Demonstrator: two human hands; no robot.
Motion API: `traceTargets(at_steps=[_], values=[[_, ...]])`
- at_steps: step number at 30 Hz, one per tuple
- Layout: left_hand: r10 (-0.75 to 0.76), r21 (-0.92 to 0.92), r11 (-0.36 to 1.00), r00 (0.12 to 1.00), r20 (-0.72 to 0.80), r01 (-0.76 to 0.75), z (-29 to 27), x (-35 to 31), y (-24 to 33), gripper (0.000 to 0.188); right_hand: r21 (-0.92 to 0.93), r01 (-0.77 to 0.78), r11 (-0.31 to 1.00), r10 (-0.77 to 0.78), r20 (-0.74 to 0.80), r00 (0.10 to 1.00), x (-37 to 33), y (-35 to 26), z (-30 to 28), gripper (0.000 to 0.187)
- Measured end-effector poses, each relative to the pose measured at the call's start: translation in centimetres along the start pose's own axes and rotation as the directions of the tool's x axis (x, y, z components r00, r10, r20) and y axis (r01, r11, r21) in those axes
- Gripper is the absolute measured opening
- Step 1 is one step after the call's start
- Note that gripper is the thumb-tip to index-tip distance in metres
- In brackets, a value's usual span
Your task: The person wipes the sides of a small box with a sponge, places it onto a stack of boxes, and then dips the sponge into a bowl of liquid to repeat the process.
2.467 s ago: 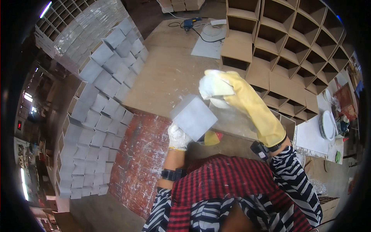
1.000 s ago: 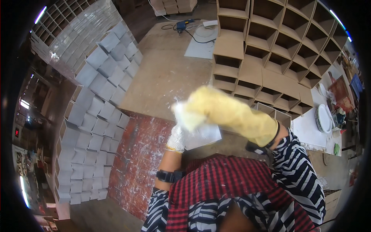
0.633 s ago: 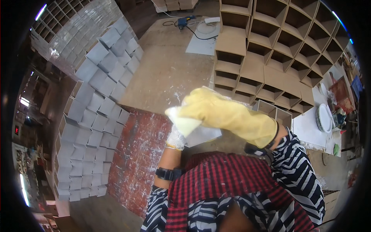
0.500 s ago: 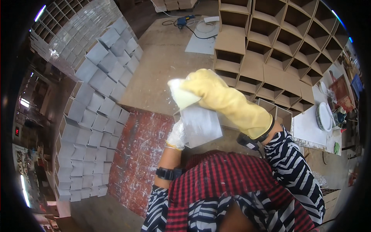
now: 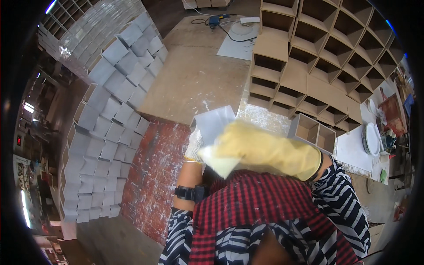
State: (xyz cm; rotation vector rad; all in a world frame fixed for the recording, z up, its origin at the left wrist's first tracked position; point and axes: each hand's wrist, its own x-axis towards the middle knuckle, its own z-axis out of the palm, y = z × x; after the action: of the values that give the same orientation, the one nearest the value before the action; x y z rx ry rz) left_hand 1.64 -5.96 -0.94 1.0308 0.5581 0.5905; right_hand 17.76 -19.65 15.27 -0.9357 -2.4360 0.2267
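A grey-painted square box [image 5: 215, 123] is held up in front of my chest over the table edge. My left hand [image 5: 193, 146], in a thin white glove with a black wristwatch on the forearm, grips the box from below at its left side. My right hand [image 5: 247, 145], in a thick yellow rubber glove, presses a pale sponge or cloth [image 5: 219, 163] against the box's near face, covering most of it.
A brown board table [image 5: 194, 75] lies ahead with a power tool and cable at its far end. Stacked brown open boxes [image 5: 327, 62] fill the right. Grey painted boxes [image 5: 110, 97] are piled at left. A red patterned floor [image 5: 154, 172] lies below.
My right hand has rubbed the sponge up over the box and back down to its near lower edge. The box has shifted slightly in my left hand.
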Motion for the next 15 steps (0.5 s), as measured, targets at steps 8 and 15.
traceTargets(at_steps=[8,15], values=[[0.014,0.075,0.997,1.000,0.006,-0.015,2.0,-0.9,0.4,0.045,-0.061,0.070,0.996,-0.088,-0.402,0.911,2.7,4.7,0.3,0.052],[-0.130,-0.394,0.918,0.965,-0.230,0.030,1.9,-1.4,2.9,0.045,0.018,0.065,0.998,-0.063,-0.108,0.992,-1.5,0.9,1.3,0.050]])
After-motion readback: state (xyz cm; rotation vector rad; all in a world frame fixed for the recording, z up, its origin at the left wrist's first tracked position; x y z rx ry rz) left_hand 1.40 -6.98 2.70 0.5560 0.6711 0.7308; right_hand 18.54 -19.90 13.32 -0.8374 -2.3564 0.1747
